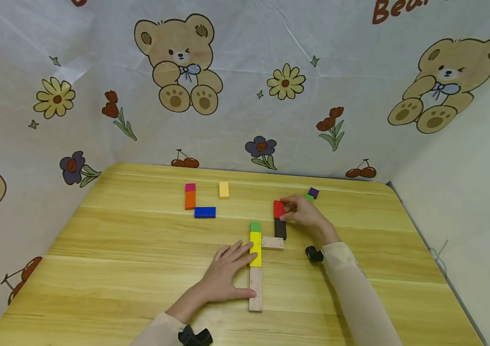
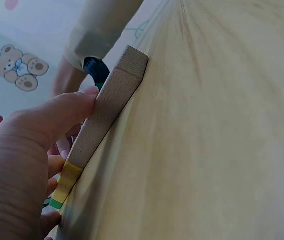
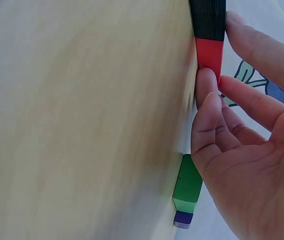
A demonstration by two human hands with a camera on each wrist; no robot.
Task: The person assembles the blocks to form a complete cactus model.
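My left hand [image 1: 227, 276] lies with spread fingers along a column of blocks. Its fingertips rest on the yellow block [image 1: 255, 240], and its thumb touches the long bare wooden block [image 1: 255, 298]. A small green block [image 1: 255, 227] tops that column. Further right, my right hand [image 1: 307, 214] holds the red block [image 1: 278, 208] with bent fingers at its far end. The thumb is by the seam with the black block [image 3: 209, 20], which meets the red one end to end. A short wooden block [image 1: 273, 243] bridges the yellow and black blocks.
At the back left lie a pink block [image 1: 190, 187], an orange block [image 1: 190, 200], a blue block [image 1: 204, 212] and a pale yellow block [image 1: 224, 190]. Beyond my right hand are another green block [image 3: 188, 180] and a purple block [image 3: 183, 219]. A bear-print cloth [image 1: 236, 125] hangs behind the table.
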